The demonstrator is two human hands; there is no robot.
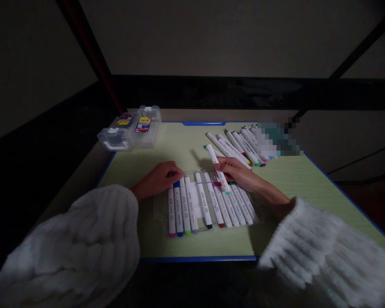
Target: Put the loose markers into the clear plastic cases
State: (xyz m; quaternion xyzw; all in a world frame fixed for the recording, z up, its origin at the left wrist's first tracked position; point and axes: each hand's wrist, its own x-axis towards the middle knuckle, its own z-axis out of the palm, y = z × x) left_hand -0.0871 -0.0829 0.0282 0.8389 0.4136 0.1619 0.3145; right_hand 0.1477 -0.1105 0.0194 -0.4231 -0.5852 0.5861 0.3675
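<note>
Near the bench's [291, 184] front edge lay a clear tray [162, 210] holding a row of markers [186, 209]. Your left grip [157, 179] rested released, fingertips on the row's far ends. Your right grip [240, 173] clasped a white marker [213, 158], tilted above the tray. Toward the far right corner lay loose markers [240, 147], and at the far left a clear case [131, 128].

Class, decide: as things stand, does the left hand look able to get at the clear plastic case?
Probably yes: the left hand seems to hold nothing, and only bare green tabletop lies between it and the clear plastic case.
</note>
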